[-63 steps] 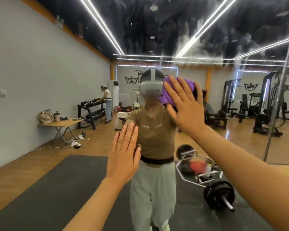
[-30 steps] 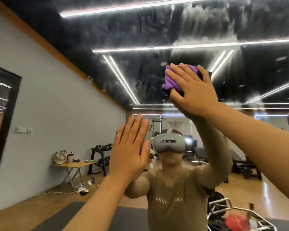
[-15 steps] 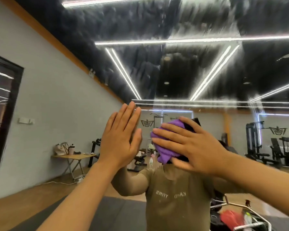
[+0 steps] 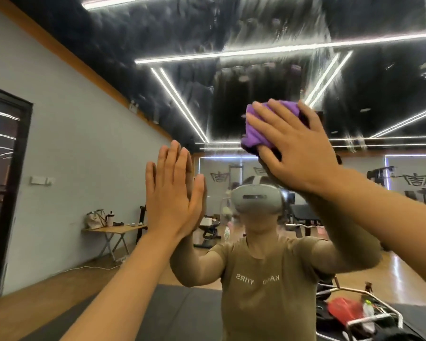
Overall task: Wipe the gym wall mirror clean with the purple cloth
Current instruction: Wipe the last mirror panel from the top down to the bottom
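Head view, right hand (image 4: 298, 153) fingers spread pressing purple cloth (image 4: 258, 134) on mirror (image 4: 231, 99), left hand (image 4: 174, 190) flat

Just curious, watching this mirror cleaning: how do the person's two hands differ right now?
The right hand presses the purple cloth to the mirror; the left hand holds nothing. The right hand sits higher, its fingers spread and angled up-left over the cloth; the left hand is lower, its fingers straight, close together and pointing up. Both are flat, palm toward the mirror.
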{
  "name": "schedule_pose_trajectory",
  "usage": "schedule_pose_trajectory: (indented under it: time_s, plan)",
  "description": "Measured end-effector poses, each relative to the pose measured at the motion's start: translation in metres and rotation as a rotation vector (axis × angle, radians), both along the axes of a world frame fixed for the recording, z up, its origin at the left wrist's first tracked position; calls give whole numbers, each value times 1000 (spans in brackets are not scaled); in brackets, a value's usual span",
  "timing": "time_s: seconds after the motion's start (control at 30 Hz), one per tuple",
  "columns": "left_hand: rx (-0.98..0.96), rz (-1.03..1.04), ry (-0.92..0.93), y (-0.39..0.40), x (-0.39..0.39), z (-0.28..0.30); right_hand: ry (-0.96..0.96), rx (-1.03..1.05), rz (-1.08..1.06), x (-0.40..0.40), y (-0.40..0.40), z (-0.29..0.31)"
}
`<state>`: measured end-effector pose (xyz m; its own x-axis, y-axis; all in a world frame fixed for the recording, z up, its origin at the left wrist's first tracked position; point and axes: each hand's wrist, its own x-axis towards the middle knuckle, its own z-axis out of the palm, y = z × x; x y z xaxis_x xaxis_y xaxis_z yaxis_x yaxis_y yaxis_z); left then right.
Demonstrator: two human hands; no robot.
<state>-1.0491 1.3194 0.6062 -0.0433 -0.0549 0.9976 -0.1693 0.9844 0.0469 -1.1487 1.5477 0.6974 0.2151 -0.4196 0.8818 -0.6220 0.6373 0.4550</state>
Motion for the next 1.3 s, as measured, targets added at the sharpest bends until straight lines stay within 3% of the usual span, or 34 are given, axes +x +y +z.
schedule_pose_trajectory:
  time_s: [0.17,0.27,0.4,0.63,0.73,0.87,1.0,1.07,1.17,1.3]
  plan:
    - [80,60,34,19,-11,0,127,226,-50,-17,36,-112]
    - [92,63,32,21,-11,0,159,311,-78,-22,46,-122]
    - [150,62,16,30,-11,0,176,372,-78,-25,48,-90]
    - [217,43,43,48,-12,2,-47,34,-114,-24,50,38]
    - [200,43,55,48,-13,1,-130,-78,-82,-19,50,57]
    - [200,33,69,46,-15,1,-182,-214,1,-15,38,-7]
    - [197,21,87,44,-17,0,-106,-154,-47,-21,46,-126]
    - [198,11,99,44,-18,1,-93,-122,-69,-24,54,-147]
    - [188,12,101,43,-18,0,-53,-34,-88,-32,63,-119]
    - [186,3,111,44,-20,1,-69,-107,-75,-38,73,-14]
